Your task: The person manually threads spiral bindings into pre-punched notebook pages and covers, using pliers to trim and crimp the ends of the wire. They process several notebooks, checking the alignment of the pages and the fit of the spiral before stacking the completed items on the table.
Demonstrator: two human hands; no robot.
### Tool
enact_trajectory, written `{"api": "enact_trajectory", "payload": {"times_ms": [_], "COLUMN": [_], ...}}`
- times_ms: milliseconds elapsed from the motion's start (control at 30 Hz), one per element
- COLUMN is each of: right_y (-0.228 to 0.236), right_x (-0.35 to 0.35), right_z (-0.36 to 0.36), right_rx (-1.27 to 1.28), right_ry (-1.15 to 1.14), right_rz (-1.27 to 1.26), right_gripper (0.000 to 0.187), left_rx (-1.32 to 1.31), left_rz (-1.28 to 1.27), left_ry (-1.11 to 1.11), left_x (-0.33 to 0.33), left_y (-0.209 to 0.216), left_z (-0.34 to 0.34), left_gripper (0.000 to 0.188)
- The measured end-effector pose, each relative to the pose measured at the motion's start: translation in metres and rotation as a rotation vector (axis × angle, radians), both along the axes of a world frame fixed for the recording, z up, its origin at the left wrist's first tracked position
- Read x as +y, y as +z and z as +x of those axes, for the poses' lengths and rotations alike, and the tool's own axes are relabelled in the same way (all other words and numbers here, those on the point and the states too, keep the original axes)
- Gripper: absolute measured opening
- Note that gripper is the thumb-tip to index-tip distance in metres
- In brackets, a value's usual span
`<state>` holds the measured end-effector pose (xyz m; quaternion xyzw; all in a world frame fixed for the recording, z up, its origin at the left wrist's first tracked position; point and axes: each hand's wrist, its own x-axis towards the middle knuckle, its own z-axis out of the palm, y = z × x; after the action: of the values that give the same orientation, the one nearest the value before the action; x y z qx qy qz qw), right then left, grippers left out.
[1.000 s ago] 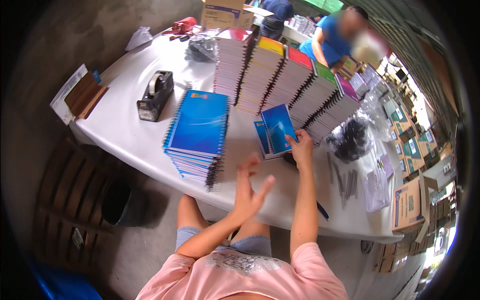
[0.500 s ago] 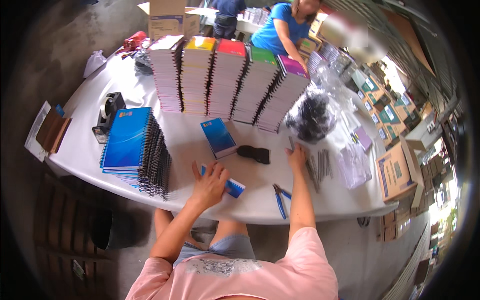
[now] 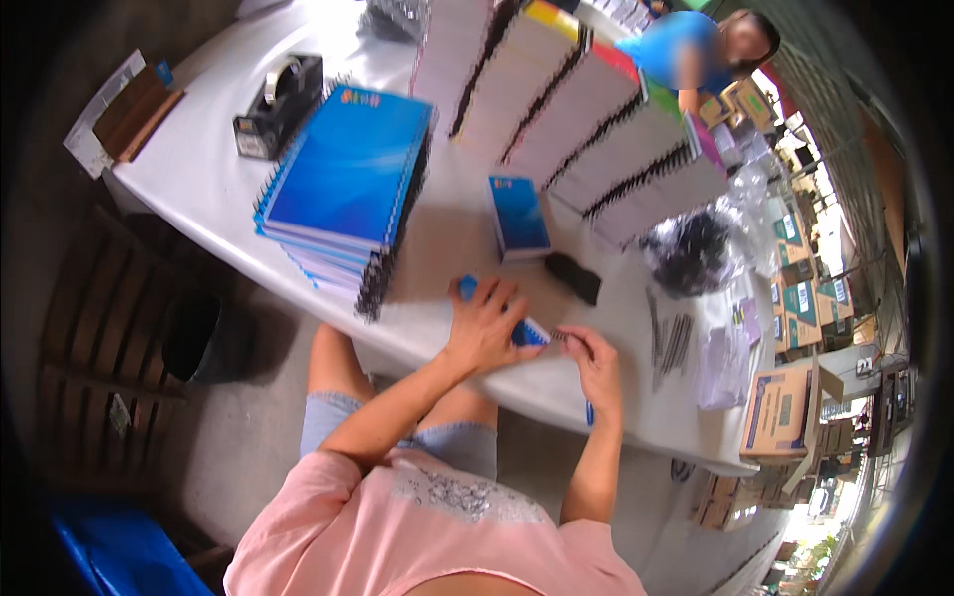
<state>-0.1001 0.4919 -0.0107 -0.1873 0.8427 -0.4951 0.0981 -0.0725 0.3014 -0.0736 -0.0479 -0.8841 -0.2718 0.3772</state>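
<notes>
A small blue-covered notepad lies near the table's front edge, mostly hidden beneath my left hand. That hand holds it with the fingers over the top and the thumb along the near side. At the pad's right end, my right hand pinches a thin dark spiral binding coil that meets the row of punched holes. Just beyond sits a stack of small blue notepads, with a black, elongated object beside it. A blue plier handle shows partly behind my right forearm.
Blue spiral notebooks are piled at left, by a black tape dispenser. Tall notebook stacks line the back. Loose coils, plastic bags and a carton are on the right. A person in blue stands beyond.
My right hand has come from the loose coils to the small notepad, bringing a coil. My left hand stays on the notepad. The view has shifted and turned.
</notes>
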Motion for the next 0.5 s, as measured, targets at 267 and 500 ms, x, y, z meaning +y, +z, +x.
{"api": "enact_trajectory", "payload": {"times_ms": [267, 500], "right_y": [0.005, -0.007], "right_x": [-0.014, -0.015], "right_z": [0.013, 0.007], "right_rx": [0.2, 0.139], "right_ry": [-0.082, 0.048], "right_rz": [0.028, -0.002], "right_gripper": [0.016, 0.018], "left_rx": [0.012, -0.034], "left_rz": [0.002, -0.002], "left_ry": [-0.009, -0.029], "left_x": [-0.004, -0.002], "left_y": [0.006, 0.007], "left_z": [0.004, 0.001], "left_gripper": [0.044, 0.045]}}
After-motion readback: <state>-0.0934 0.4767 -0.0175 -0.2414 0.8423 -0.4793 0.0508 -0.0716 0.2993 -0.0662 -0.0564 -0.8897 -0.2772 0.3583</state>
